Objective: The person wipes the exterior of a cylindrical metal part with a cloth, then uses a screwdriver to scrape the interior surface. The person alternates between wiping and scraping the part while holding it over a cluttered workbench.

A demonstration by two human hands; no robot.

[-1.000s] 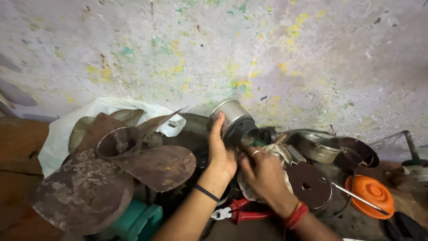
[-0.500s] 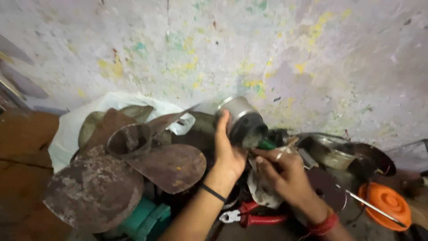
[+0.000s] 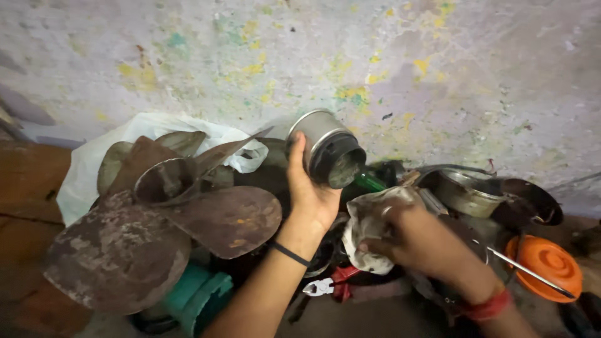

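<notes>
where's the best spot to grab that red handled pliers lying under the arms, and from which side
Probably by the red handles, coming from above and the near side. The pliers lie flat below the left hand, metal nose toward the left. The handles run off under the right hand and its dirty rag, so little else shows.

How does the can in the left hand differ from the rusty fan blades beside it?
The can is a silvery, smooth cylinder; the fan blades are flat, broad and brown with rust. The can is held up, tilted, by the left hand; the blades lie untouched on the pile. The can is much smaller than the blade set. Both look like metal and are dirty.
</notes>
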